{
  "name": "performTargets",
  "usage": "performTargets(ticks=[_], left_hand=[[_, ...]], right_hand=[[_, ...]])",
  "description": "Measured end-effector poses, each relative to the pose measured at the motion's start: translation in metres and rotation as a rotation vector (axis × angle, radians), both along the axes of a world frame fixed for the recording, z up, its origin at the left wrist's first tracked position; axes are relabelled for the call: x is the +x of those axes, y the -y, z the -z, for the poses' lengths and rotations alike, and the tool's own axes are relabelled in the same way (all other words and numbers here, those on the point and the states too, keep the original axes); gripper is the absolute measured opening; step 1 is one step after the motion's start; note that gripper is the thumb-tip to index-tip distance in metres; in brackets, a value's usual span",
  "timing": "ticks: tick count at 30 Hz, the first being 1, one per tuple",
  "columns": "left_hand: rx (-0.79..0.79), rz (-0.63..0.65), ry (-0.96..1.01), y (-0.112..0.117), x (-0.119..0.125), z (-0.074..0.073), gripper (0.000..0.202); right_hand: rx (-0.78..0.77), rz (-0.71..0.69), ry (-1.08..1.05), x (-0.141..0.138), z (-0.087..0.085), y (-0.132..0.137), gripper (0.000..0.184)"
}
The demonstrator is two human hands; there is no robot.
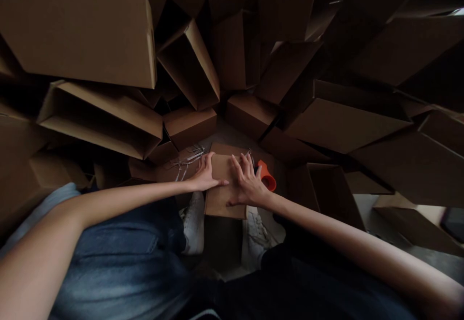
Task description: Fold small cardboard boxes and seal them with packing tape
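Two hands, what grip?

Neither closes: left hand and right hand lie spread, palms down on a flat cardboard box.

Around them?

Orange cylinder just beyond the right hand; wire strands beyond the left.

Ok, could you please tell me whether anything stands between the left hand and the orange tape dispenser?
Yes, the right hand does. It lies flat on the piece of cardboard directly between the left hand and the orange tape dispenser, with the dispenser just beyond it.
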State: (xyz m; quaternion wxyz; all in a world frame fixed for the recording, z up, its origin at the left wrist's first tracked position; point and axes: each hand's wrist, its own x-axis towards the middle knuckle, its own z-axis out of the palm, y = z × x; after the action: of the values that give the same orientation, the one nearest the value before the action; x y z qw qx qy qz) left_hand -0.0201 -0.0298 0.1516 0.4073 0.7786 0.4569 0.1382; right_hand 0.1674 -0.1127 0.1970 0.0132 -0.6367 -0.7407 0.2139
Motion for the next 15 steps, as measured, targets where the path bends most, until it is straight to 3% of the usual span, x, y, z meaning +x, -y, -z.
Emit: performTargets(ticks=[15], left_hand=[[-0.015, 0.004, 0.029, 0.0015, -0.0005, -0.0027, 0.115]], right_hand=[[0.031, -0.021, 0.144, -0.0043, -0.0087, -0.0021, 0.144]])
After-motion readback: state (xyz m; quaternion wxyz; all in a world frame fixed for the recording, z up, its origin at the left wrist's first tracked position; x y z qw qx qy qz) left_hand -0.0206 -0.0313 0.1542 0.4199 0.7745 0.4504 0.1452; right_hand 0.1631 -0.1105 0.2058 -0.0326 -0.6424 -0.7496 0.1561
